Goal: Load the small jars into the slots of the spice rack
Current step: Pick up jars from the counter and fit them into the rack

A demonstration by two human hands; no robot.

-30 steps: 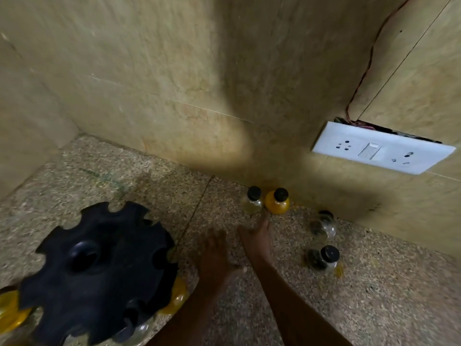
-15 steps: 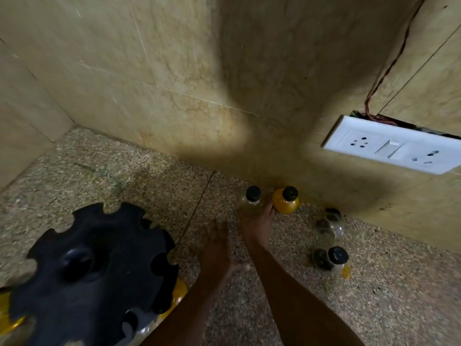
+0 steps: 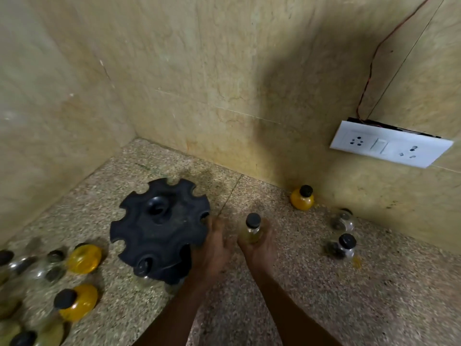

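The black round spice rack [image 3: 159,228] stands on the speckled stone counter, its rim cut with several open slots. My left hand [image 3: 212,248] rests against the rack's right edge. Just right of it, my right hand [image 3: 259,248] is closed around a small clear jar [image 3: 250,232] with a black cap and pale yellowish contents, held upright. A yellow jar [image 3: 302,199] stands by the back wall. Two dark-filled clear jars [image 3: 343,219] [image 3: 341,247] sit further right. More jars, some yellow [image 3: 83,258] [image 3: 77,303], lie at the lower left.
Tiled walls meet in a corner behind the rack. A white socket-and-switch plate [image 3: 389,143] hangs loose on the right wall with a red wire [image 3: 369,78] running up from it. Bare counter [image 3: 374,308] lies to the lower right.
My right hand has taken the clear jar from beside the yellow one and drawn it back toward the rack. The view swung left, bringing the rack and the jars at the lower left into sight.
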